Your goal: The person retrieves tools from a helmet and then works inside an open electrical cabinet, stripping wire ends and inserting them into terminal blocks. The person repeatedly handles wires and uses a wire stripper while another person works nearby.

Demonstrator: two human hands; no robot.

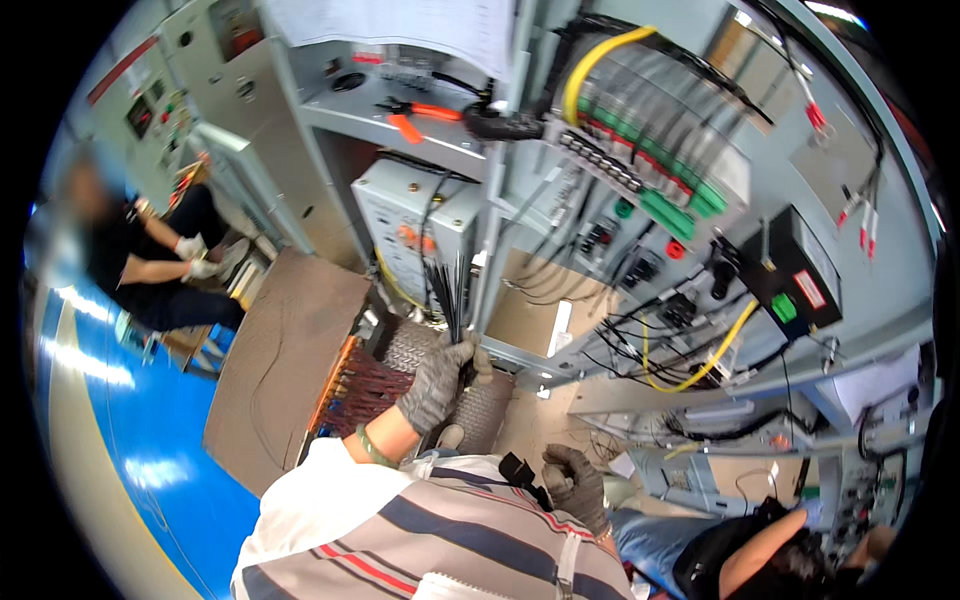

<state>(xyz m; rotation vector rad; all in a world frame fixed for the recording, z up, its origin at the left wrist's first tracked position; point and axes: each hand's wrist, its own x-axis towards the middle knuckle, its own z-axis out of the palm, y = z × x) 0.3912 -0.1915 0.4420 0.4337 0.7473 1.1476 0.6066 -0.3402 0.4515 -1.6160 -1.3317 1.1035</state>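
In front of my body my left hand [440, 382], in a grey knit glove, is closed round a bundle of black cable ties [452, 295]. Their thin ends fan upward past the fist, in front of the lower cabinet. My right hand [574, 487], gloved the same way, is held close to my waist with its fingers curled in. Whatever those fingers hold, if anything, is hidden. Beside it a black strap-like piece [524, 478] lies against my striped clothing.
Ahead stands an open grey cabinet with wired green terminal blocks [668, 213], a black box [795, 270] and yellow cables. Orange-handled pliers [425, 110] lie on its shelf. A brown board [290, 345] is at left. One person sits at far left; another works at lower right.
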